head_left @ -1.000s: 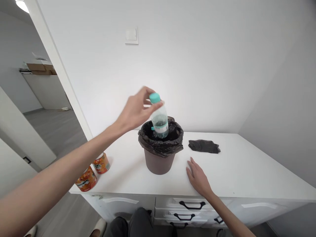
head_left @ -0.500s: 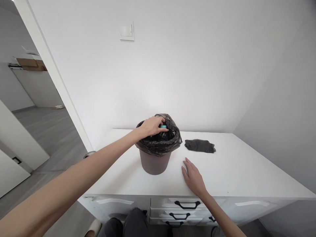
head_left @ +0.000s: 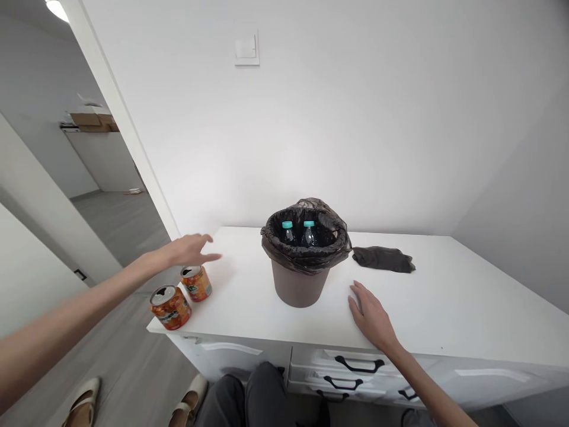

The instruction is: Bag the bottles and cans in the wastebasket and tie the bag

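A brown bin [head_left: 299, 286] lined with a black plastic bag [head_left: 306, 261] stands on the white cabinet top. Inside it are two clear bottles with teal caps, a left bottle [head_left: 289, 236] and a right bottle [head_left: 309, 237]. My left hand [head_left: 189, 249] hovers above the rear orange can [head_left: 196, 283], fingers apart and holding nothing. A second orange can [head_left: 171, 308] stands nearer the front left corner; both cans are open-topped. My right hand [head_left: 372, 317] rests on the cabinet top to the right of the bin, empty, fingers spread.
A folded black plastic bag [head_left: 383, 260] lies right of the bin. The white cabinet [head_left: 448, 296] has drawers with black handles below. A wall with a light switch [head_left: 246, 48] rises behind. Shoes [head_left: 84, 400] show on the grey floor at lower left.
My left hand has let go of a teal-capped bottle in the bin and moved left over the cans. The view has shifted left, bringing both cans into sight. My right hand stays on the cabinet top.
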`<state>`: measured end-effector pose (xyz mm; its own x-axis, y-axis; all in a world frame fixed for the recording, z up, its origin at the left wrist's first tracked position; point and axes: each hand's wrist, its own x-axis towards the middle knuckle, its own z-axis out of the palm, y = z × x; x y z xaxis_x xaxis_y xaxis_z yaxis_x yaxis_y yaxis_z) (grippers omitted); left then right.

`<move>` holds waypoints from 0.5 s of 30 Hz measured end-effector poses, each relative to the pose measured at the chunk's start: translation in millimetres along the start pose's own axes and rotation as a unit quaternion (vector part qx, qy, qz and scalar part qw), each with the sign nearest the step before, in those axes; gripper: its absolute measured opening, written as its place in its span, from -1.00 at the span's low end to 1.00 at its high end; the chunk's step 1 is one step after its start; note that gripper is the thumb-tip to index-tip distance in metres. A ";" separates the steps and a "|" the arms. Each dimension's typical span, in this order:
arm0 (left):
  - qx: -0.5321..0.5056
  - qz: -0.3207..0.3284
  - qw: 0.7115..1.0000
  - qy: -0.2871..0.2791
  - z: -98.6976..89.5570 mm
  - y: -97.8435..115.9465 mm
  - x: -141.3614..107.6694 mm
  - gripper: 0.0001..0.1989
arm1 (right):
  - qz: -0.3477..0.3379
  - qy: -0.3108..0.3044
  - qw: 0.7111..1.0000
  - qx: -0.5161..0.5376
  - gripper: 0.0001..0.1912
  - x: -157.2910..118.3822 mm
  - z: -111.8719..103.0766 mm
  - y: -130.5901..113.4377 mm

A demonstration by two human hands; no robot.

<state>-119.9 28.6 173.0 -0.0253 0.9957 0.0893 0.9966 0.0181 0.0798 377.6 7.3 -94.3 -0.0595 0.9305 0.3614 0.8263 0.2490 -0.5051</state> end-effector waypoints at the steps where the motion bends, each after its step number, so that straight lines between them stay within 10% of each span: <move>1: 0.012 -0.018 0.999 -0.035 6.5 -10.1 -8.8 -0.30 | 0.000 -0.001 1.000 -0.003 -0.41 -0.2 0.8 1.5; 7: 0.055 -0.052 0.986 -0.147 20.3 -11.4 -39.3 -0.39 | -0.005 0.000 1.000 -0.013 -0.41 0.0 4.8 6.3; 15: -0.097 0.069 0.975 0.187 -69.3 81.0 -24.3 -0.19 | -0.011 0.007 1.000 -0.014 -0.44 0.1 7.0 7.7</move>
<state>-44.0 -0.4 246.1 0.0443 0.8839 0.4656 0.9601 -0.1665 0.2248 380.1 11.2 -103.7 -0.0700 0.9211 0.3830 0.8404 0.2613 -0.4748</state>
